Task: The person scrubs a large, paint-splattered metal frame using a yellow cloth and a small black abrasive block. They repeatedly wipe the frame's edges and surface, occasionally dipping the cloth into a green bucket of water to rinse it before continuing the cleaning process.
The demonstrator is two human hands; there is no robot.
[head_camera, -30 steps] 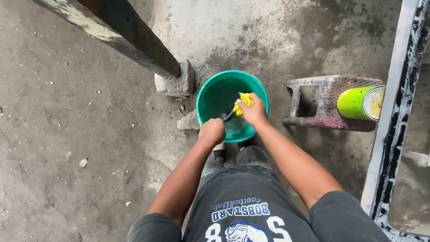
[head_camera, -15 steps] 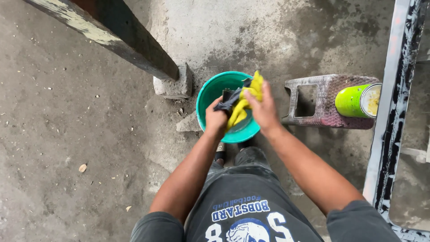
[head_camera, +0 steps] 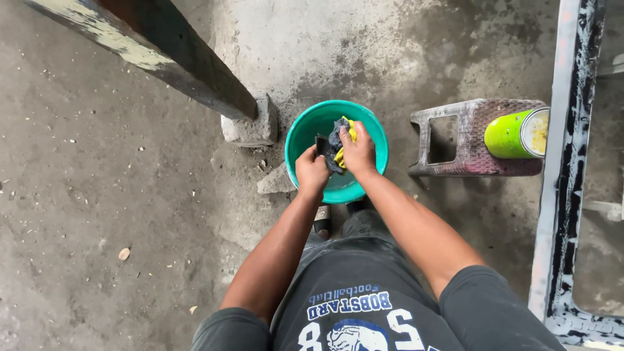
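**Both hands grip cloth over teal bucket**

Grey stained concrete floor (head_camera: 97, 214) fills the view, seen from above. Far left of the fingers, a dark wooden beam (head_camera: 162, 55) slants down to a small concrete block (head_camera: 250, 127), which sits just left of the teal bucket (head_camera: 305, 133). Left hand (head_camera: 312, 172) is over the bucket's near rim, fingers curled shut on the dark end of a yellow and dark cloth (head_camera: 337, 146). Right hand (head_camera: 357, 153) is just beside it, touching the same cloth, fingers closed around the bunched yellow part. Cloth sits between both fists, above the bucket's inside; cannot tell if it touches the bucket. Right of the fingers, well apart, a worn plastic stool (head_camera: 468, 140) lies on the floor, with a lime green can (head_camera: 513, 133) on it, lying on its side. Further right, a paint-smeared frame (head_camera: 562, 162) runs top to bottom.
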